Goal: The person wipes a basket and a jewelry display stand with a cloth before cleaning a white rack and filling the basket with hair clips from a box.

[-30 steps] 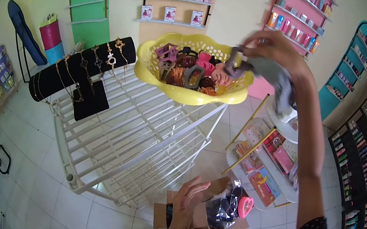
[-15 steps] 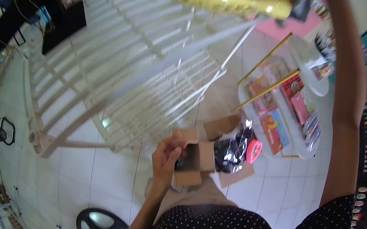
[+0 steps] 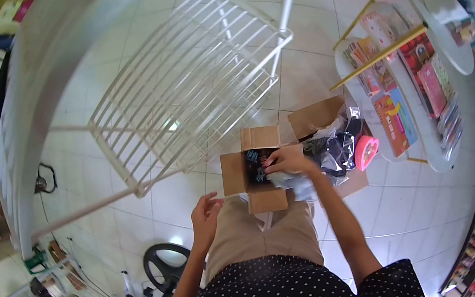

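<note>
A small open cardboard box [image 3: 233, 174] stands in front of my legs, its flaps folded out. Dark items [image 3: 255, 169] with blue and reddish print lie inside it. Over the box's right side is my right hand [image 3: 289, 159], fingers closed, with a grey cloth [image 3: 294, 184] hanging beneath it; the cloth is blurred. My left hand [image 3: 205, 217] is held left of the box, apart from it, fingers loosely bent and holding nothing. To the right, a second cardboard box [image 3: 316, 116] contains clear plastic bags with black things [image 3: 337, 148] and a pink ring-shaped object [image 3: 367, 152].
A white slatted rack [image 3: 189, 75] stands ahead on the tiled floor, with a blurred white panel [image 3: 51, 109] at the left. A gold-framed shelf cart [image 3: 416, 160] with colourful packets is at the right. Behind my left arm sits a black wheel-like base [image 3: 165, 262].
My right hand has come down from the upper right to the small box, bringing the grey cloth. My left hand has let go of the box flap. The view has tilted and shifted.
</note>
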The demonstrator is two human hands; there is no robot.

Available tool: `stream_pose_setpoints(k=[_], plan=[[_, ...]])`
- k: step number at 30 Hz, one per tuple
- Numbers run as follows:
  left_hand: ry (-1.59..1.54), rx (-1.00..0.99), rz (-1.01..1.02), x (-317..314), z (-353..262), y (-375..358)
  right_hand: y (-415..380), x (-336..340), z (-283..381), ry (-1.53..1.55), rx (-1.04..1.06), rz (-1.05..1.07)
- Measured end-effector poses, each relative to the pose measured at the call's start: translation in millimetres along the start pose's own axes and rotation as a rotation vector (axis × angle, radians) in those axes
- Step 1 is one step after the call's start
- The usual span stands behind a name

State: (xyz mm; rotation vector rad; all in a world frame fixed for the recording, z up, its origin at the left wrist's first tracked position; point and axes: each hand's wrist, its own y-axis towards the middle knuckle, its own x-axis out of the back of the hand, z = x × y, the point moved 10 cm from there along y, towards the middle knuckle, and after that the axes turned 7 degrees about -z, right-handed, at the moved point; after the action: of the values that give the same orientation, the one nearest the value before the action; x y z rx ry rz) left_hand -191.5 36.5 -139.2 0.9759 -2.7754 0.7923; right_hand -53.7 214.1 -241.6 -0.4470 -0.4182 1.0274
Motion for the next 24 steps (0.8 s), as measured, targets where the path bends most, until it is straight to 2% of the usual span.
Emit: stream_pose_setpoints(k=[2, 3, 5, 6, 7, 9, 12, 16, 18, 22, 24], plan=[[0.090, 0.061, -0.013, 3.5, 15.5, -1.9, 50.7, -43.0, -100.3, -0.188, -0.150, -0.072], [0.110, 0.052, -0.009, 4.4, 23.5, -2.5, 55.7, -55.9, -101.4, -0.159, -0.139, -0.083], [0.190, 0.055, -0.009, 5.0, 27.7, -5.8, 56.3, -44.8, -119.2, -0.289, -0.348, -0.430], [0.188, 0.052, -0.008, 6.0, 31.3, -6.6, 61.5, -48.0, -116.3, -0.333, -0.324, -0.455], [0.186, 0.060, -0.005, 8.2, 37.5, -11.3, 66.1, -54.6, -120.4, -0.304, -0.336, -0.454], [0.219, 0.095, -0.036, 13.9, 49.2, -17.6, 86.1, -58.3, -117.9, -0.529, -0.254, -0.475], [0.267, 0.110, -0.052, 16.7, 55.1, -26.2, 104.0, -71.0, -132.9, -0.633, -0.253, -0.466], [0.291, 0.182, -0.053, 17.9, 74.1, -31.4, 108.5, -79.9, -130.7, -0.693, -0.197, -0.518], [0.266, 0.218, -0.042, 13.2, 81.7, -32.9, 106.2, -75.0, -125.5, -0.793, -0.153, -0.619], [0.308, 0.213, -0.030, 7.5, 81.0, -28.0, 108.3, -75.7, -128.1, -0.795, -0.105, -0.634], [0.325, 0.212, -0.020, 5.8, 79.6, -27.5, 117.5, -86.0, -140.4, -0.770, -0.131, -0.424]])
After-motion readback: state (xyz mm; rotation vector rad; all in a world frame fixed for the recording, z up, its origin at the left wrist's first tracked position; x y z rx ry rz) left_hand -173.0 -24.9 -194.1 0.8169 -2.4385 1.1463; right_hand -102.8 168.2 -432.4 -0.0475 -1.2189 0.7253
